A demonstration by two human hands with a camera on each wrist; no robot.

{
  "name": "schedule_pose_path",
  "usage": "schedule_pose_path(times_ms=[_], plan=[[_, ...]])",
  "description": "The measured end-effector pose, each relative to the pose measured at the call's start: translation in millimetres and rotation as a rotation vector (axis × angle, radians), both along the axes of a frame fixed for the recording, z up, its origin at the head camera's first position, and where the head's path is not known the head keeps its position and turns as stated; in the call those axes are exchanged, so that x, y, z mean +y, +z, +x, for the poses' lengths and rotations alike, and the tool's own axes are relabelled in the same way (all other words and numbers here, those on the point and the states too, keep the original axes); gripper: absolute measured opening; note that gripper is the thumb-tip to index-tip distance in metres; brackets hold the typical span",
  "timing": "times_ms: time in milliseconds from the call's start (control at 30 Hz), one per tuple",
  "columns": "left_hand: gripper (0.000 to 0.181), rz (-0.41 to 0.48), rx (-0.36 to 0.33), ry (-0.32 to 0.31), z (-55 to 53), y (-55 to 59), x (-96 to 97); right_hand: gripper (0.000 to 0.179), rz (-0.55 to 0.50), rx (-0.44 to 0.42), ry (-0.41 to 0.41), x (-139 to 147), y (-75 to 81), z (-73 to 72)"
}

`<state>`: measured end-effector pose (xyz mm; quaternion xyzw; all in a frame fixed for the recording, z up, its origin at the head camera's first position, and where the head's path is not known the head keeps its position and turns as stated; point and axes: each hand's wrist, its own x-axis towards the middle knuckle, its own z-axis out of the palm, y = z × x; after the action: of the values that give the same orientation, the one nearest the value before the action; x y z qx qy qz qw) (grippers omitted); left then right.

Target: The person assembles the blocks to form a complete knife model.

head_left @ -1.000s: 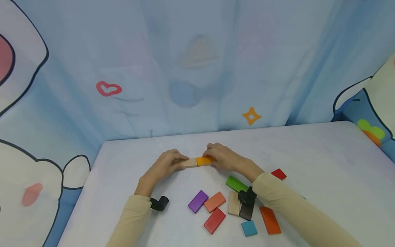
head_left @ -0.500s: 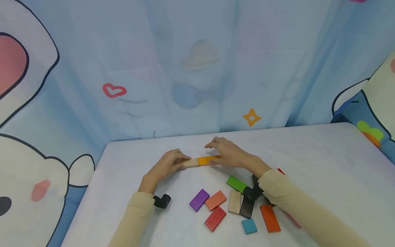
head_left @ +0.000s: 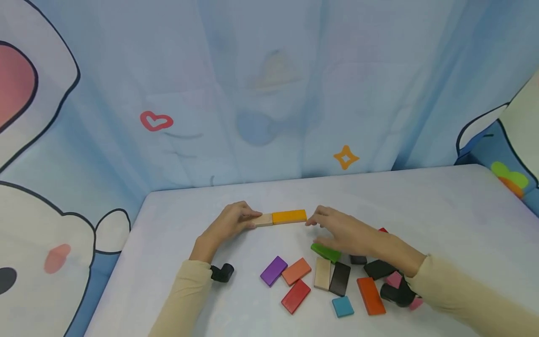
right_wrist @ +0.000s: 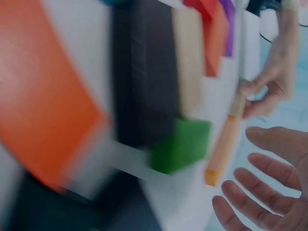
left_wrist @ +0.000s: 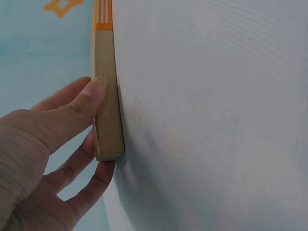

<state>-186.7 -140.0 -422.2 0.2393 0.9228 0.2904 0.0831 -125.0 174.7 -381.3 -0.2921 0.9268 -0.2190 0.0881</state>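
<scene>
My left hand [head_left: 230, 223] pinches a plain wooden block [left_wrist: 108, 96], with the thumb on its near face and the fingers behind and at its end. End to end with that block lies a yellow-orange block [head_left: 289, 216], forming one straight row on the table. My right hand [head_left: 343, 229] holds nothing; its fingers are spread and relaxed just right of the yellow-orange block and over the far end of a green block [head_left: 325, 252]. In the right wrist view its fingers [right_wrist: 262, 192] show apart from any block.
Loose blocks lie in front of the hands: purple [head_left: 273, 271], light orange [head_left: 296, 271], red [head_left: 296, 296], wooden [head_left: 322, 274], black [head_left: 339, 279], blue [head_left: 343, 307] and dark orange [head_left: 371, 296]. More black and pink ones sit under the right forearm. A printed curtain [head_left: 269, 93] hangs behind the table.
My right hand has let go of the yellow-orange block and moved right and nearer, toward the green block. The left hand stays on the wooden block.
</scene>
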Motion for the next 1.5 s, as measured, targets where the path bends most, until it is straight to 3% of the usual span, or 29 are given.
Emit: schedule_pose_path(times_ms=[133, 267, 467, 800, 1233, 1500], plan=[[0.033, -0.015, -0.009, 0.011, 0.9, 0.9, -0.8, 0.039, 0.036, -0.068, -0.023, 2, -14.6, 9.5], [0.033, -0.007, -0.002, 0.003, 0.9, 0.1, -1.1, 0.042, 0.061, -0.081, -0.038, 2, -23.9, 12.3], [0.033, 0.004, -0.02, 0.009, 5.1, -6.3, -1.9, 0.047, 0.038, -0.084, -0.068, 2, -29.9, 15.6], [0.034, 0.018, 0.002, -0.012, 6.8, -10.5, -0.1, 0.041, -0.064, -0.054, -0.217, 10, -36.2, 28.4], [0.033, -0.006, 0.01, 0.002, 4.3, -2.2, -2.1, 0.036, 0.025, 0.042, -0.138, 7, -37.3, 26.2], [0.034, 0.006, 0.017, -0.022, 0.6, -2.6, -2.1, 0.038, -0.034, 0.133, -0.107, 13, -28.0, 5.5]])
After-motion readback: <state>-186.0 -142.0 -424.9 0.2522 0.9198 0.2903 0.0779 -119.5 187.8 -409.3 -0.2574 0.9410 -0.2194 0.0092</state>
